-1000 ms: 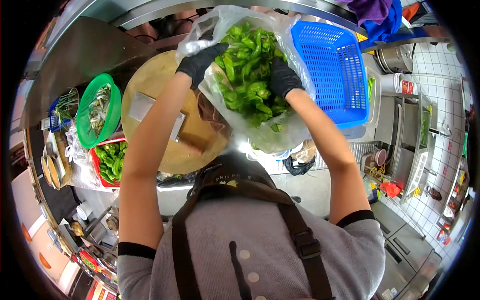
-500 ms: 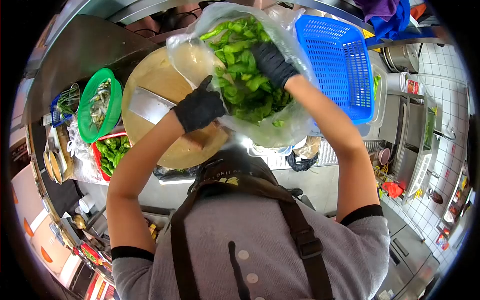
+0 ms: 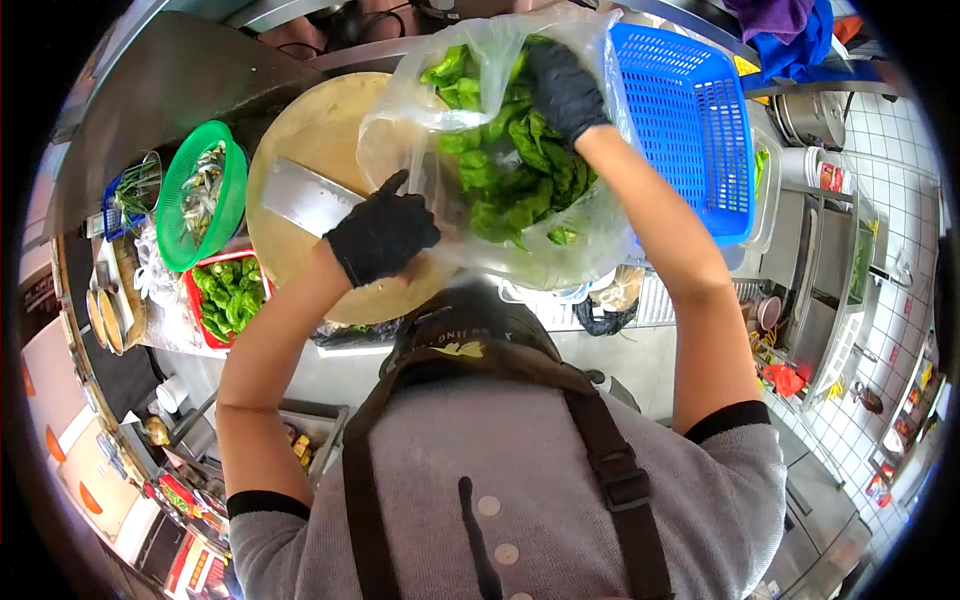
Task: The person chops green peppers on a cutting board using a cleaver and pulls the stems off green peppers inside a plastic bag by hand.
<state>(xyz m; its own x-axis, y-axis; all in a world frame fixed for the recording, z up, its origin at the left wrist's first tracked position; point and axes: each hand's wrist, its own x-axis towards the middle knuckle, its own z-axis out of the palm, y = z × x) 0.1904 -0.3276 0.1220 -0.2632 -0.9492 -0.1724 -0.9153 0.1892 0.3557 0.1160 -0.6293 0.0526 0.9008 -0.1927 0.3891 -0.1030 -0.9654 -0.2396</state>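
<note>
A clear plastic bag (image 3: 545,262) stands open at the counter's middle, holding a heap of long green peppers (image 3: 500,180). Inside its far part is my right hand (image 3: 568,92), in a black glove, with the fingers curled against green peppers and the fingertips partly hidden. My left hand (image 3: 383,235), also black-gloved, hovers over the round chopping board (image 3: 310,130) just left of the bag, fingers apart and partly bent. Under it lies a cleaver (image 3: 308,198), blade toward the left; its handle is mostly covered.
A blue plastic basket (image 3: 690,130) stands right of the bag. On the left are a green basket (image 3: 238,170) of small fish and a red basket (image 3: 190,300) of green peppers. Behind the board runs a metal panel (image 3: 190,85).
My right hand has moved toward the bag's far side, and the peppers have shifted, leaving a gap among them. My left hand has drawn slightly back from the bag, toward me.
</note>
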